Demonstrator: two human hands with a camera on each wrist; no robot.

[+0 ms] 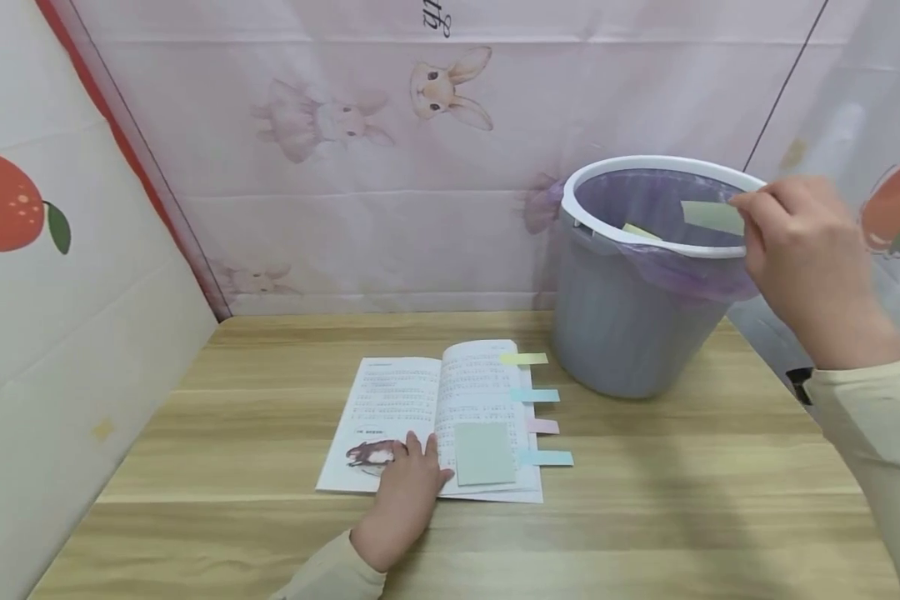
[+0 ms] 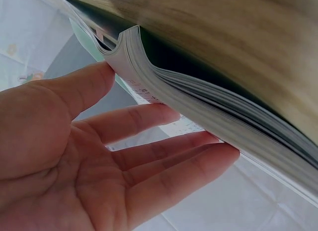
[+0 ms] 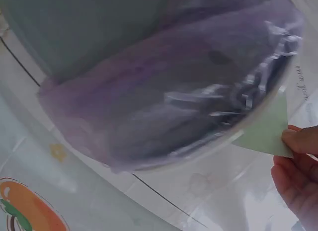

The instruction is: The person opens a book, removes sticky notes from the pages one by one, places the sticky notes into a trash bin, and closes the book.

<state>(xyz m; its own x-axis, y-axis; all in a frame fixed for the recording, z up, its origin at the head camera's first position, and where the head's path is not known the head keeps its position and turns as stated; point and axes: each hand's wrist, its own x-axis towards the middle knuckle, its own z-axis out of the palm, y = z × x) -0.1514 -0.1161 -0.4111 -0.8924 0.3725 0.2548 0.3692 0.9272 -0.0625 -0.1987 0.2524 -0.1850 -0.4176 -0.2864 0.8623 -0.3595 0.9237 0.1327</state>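
Note:
An open book (image 1: 401,387) lies on the wooden table, and my left hand (image 1: 407,500) presses on its lower middle with extended fingers. In the left wrist view the fingertips (image 2: 226,151) touch the pages near the bottom edge. A pale green sticky note pad (image 1: 485,454) rests on the right page. Up at the right, my right hand (image 1: 810,258) pinches a light green sticky note (image 1: 708,215) between thumb and fingers, over the rim of a grey bin (image 1: 622,325). The right wrist view shows this note beside the rim.
Several coloured tabs, among them a yellow tab (image 1: 525,359) and a pink tab (image 1: 543,426), stick out from the book's right edge. A purple bag (image 1: 690,271) lines the bin, with a yellow paper piece (image 1: 640,232) inside. Behind the table hangs a rabbit-print curtain (image 1: 360,242).

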